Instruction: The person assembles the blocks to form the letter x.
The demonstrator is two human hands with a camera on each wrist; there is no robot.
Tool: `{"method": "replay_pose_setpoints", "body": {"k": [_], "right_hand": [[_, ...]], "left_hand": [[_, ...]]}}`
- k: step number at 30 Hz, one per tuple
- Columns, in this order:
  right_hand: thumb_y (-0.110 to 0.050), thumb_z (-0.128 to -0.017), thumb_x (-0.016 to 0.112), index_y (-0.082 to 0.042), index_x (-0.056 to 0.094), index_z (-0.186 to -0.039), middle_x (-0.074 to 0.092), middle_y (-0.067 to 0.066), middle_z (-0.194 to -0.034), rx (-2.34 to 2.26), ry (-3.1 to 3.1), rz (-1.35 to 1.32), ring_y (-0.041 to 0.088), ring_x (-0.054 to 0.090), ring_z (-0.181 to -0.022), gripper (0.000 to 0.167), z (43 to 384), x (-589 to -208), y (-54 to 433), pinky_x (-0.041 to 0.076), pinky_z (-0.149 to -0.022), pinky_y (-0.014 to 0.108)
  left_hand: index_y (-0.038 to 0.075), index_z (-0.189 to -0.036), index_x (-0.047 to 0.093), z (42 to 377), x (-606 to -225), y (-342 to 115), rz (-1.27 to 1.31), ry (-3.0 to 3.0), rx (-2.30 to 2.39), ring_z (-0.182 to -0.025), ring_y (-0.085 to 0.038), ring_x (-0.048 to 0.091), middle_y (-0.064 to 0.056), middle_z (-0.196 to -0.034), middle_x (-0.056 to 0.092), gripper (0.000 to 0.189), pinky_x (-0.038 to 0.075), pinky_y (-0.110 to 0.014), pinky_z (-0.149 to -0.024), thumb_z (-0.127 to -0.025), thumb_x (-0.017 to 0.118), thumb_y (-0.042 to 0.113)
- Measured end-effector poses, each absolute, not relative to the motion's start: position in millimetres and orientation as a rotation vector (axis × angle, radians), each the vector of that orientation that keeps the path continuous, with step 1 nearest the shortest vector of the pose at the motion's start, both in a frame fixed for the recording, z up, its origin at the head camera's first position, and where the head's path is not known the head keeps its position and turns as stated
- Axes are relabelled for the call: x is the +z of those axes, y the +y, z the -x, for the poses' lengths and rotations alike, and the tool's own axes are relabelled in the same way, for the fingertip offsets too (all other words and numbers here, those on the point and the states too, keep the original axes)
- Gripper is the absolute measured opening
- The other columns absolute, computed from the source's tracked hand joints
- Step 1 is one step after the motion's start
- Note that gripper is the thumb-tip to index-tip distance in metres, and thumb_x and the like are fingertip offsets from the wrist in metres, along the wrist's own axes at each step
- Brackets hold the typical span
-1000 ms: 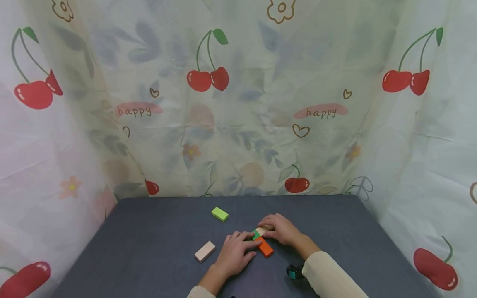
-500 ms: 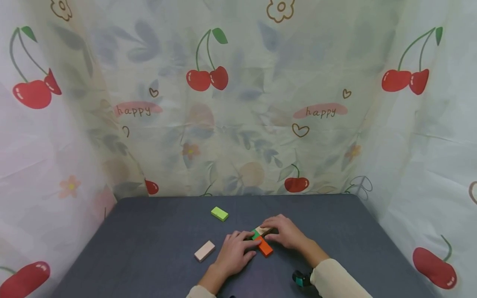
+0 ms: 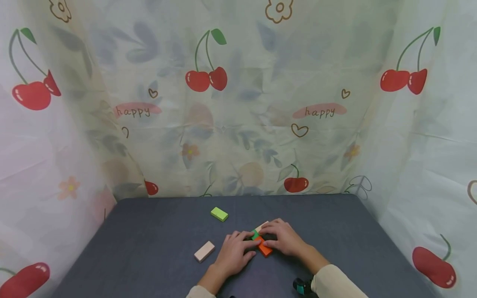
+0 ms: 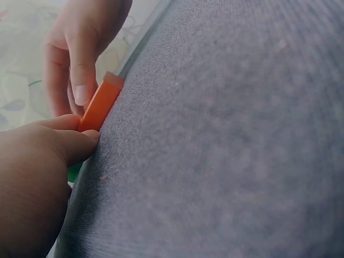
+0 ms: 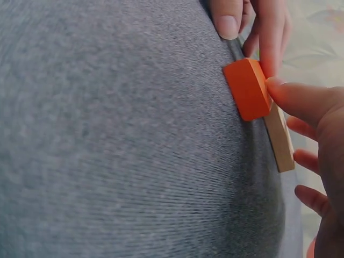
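Note:
On the dark table, an orange block (image 3: 265, 249), a green block (image 3: 255, 235) and a plain wooden block (image 3: 262, 226) lie with their ends together. My left hand (image 3: 235, 253) rests over the join, index fingertip on the orange block and another finger at the green one; its thumb stays apart from them. From the other side, my right hand (image 3: 285, 236) touches the orange block with its thumb, its loosely bent fingers over the wooden block. The right wrist view shows the wooden block (image 5: 279, 138) running off behind the orange block (image 5: 247, 88).
A lime-green block (image 3: 219, 214) lies farther back, left of the hands. Left of my left hand is a pale pinkish block (image 3: 204, 251). A black wrist device (image 3: 301, 285) sits by the right sleeve. Printed curtains (image 3: 238, 124) enclose the table's back and sides.
My right hand's thumb has come nearer and to the left, from beside the wooden block onto the orange block. The left hand and the blocks stay nearly still.

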State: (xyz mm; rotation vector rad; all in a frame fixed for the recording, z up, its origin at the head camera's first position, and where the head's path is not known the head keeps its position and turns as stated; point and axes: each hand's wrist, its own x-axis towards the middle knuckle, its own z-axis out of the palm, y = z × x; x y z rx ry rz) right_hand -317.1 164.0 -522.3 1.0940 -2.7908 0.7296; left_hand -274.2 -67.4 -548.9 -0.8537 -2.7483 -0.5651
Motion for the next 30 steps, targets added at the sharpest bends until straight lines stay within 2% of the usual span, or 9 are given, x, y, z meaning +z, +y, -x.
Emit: {"method": "replay_pose_setpoints", "body": {"k": [11,22,30], "right_hand": [[-0.038,-0.091,0.068,-0.021,0.071,-0.120,0.061,0.001,-0.127,0.702,-2.709,-1.095,0.024,0.049,-0.114,0.034,313,-531,163,0.036,-0.089,0.052],[-0.036,-0.094,0.064,-0.020,0.067,-0.128,0.054,0.003,-0.137,0.732,-2.722,-1.083,0.027,0.044,-0.127,0.037,309,-535,160,0.033,-0.095,0.058],[-0.033,-0.096,0.060,-0.023,0.065,-0.131,0.054,0.002,-0.139,0.715,-2.733,-1.084,0.027,0.041,-0.130,0.036,306,-537,157,0.032,-0.096,0.059]], "left_hand": [[0.040,-0.129,0.063,274,-549,-67,0.842,-2.753,-0.557,-0.110,-0.017,0.052,0.008,-0.133,0.055,0.038,0.040,-0.041,-0.083,-0.091,0.068,0.039],[0.040,-0.129,0.063,275,-549,-66,0.840,-2.743,-0.547,-0.112,-0.017,0.051,0.008,-0.134,0.054,0.039,0.040,-0.042,-0.084,-0.091,0.068,0.039],[0.040,-0.129,0.063,275,-550,-67,0.842,-2.745,-0.530,-0.111,-0.016,0.051,0.009,-0.133,0.055,0.038,0.040,-0.041,-0.083,-0.091,0.068,0.039]]}}
